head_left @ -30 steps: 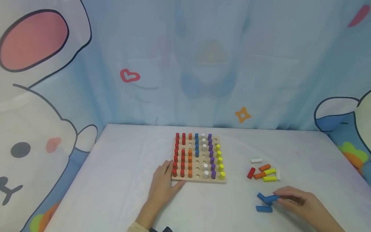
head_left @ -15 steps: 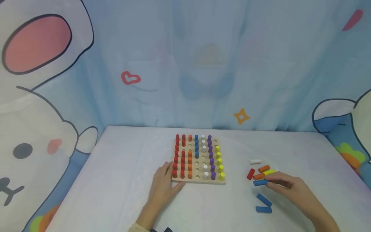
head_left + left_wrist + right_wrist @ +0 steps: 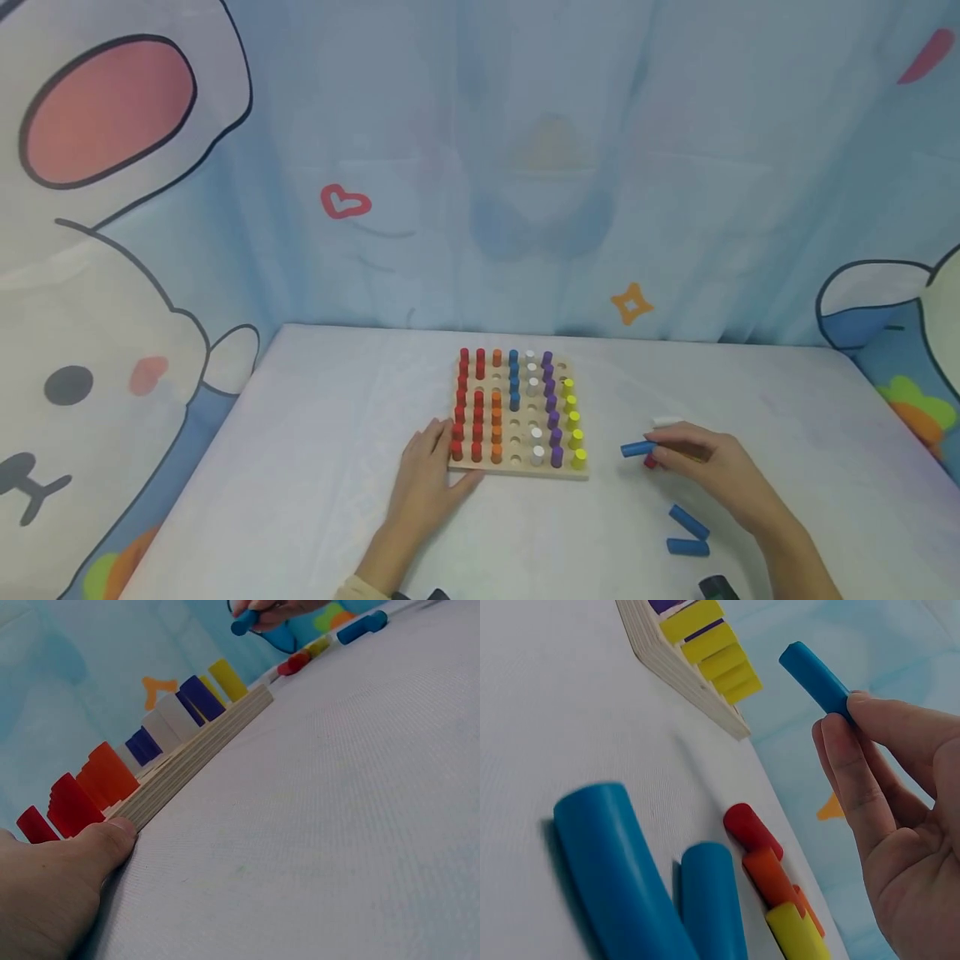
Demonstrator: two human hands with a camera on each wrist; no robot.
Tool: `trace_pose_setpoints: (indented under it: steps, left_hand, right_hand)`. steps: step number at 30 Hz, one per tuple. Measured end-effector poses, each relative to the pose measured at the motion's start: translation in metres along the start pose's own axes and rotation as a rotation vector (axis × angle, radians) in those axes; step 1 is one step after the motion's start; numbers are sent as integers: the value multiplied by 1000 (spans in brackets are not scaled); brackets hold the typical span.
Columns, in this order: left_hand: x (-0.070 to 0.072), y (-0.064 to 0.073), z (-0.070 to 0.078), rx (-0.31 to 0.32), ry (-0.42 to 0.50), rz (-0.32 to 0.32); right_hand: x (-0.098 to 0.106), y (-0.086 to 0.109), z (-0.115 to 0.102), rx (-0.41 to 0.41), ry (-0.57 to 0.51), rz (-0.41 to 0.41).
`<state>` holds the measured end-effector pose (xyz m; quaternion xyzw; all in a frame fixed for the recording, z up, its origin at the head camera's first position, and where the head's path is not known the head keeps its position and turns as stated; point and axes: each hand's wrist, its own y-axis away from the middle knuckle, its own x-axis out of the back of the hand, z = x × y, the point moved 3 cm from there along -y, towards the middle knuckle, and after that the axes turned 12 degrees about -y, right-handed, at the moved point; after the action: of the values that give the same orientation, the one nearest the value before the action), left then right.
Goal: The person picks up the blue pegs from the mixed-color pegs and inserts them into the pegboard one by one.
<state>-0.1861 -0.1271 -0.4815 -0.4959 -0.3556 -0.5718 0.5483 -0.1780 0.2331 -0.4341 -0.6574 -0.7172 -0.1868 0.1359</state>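
Note:
A wooden pegboard [image 3: 525,472] stands on the table with columns of red, orange, blue, white, purple and yellow pegs upright in it. Several of its holes are bare. My left hand [image 3: 426,483] holds the board's near left corner, its thumb along the front edge and its fingers at the left side. To the right of the board, my right hand [image 3: 723,473] pinches a blue peg [image 3: 814,675] by one end between thumb and fingertips, raised above the table. Two more blue pegs [image 3: 688,547] lie on the cloth nearer to me.
Under and behind the right hand lie loose pegs: a red peg [image 3: 751,831], orange pegs [image 3: 771,876], a yellow peg [image 3: 796,934] and a white peg [image 3: 664,422]. A patterned blue curtain [image 3: 420,275] hangs behind the white-covered table [image 3: 322,400].
My right hand has lifted the blue peg off the other blue pegs and carried it away from me and leftward, toward the board. The left hand has stayed at the board's corner.

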Motion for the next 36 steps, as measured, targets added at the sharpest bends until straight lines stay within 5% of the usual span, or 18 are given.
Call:
trace_pose_setpoints:
  steps: [36]
  left_hand:
    - [1, 1, 1, -5, 13, 0]
  right_hand:
    - [-37, -33, -27, 64, -20, -16]
